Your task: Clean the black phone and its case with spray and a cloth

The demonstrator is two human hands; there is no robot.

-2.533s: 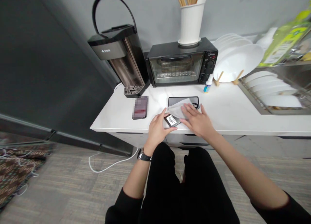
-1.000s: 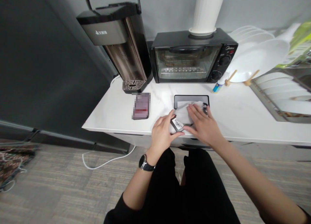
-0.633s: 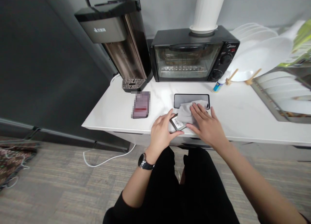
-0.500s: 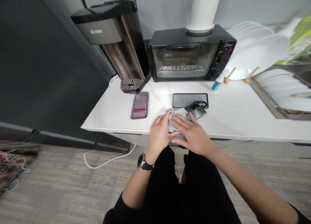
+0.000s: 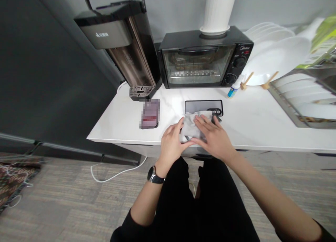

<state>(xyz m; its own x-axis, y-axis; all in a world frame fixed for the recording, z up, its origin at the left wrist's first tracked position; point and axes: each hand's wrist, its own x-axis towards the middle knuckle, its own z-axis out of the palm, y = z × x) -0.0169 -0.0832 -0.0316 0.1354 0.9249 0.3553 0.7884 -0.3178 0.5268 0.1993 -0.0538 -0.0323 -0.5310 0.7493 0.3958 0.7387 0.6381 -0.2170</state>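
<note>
A light grey cloth [image 5: 191,125] lies bunched at the counter's front edge, over a dark grey phone [image 5: 217,119] whose corner shows beyond it. My left hand [image 5: 172,138] grips the covered phone by its left edge, thumb at the front. Fingers of my right hand [image 5: 214,135] press the cloth onto the phone, the thumb close to my left one. Most of the phone is hidden. Just behind the cloth lies a black-rimmed phone case [image 5: 202,104] with a camera cutout, partly covered.
A pixelated phone-like object [image 5: 151,113] lies to the left on the white counter [image 5: 126,124]. Behind stand a water dispenser [image 5: 141,53] and a toaster oven [image 5: 194,67]. At the right are a small spray bottle [image 5: 233,89] and white plates [image 5: 280,60] in a rack.
My right hand has moved slightly right with the cloth, which now spreads over more of the phone. The phone's camera end, visible before, is mostly covered. My left hand stays nearly in place.
</note>
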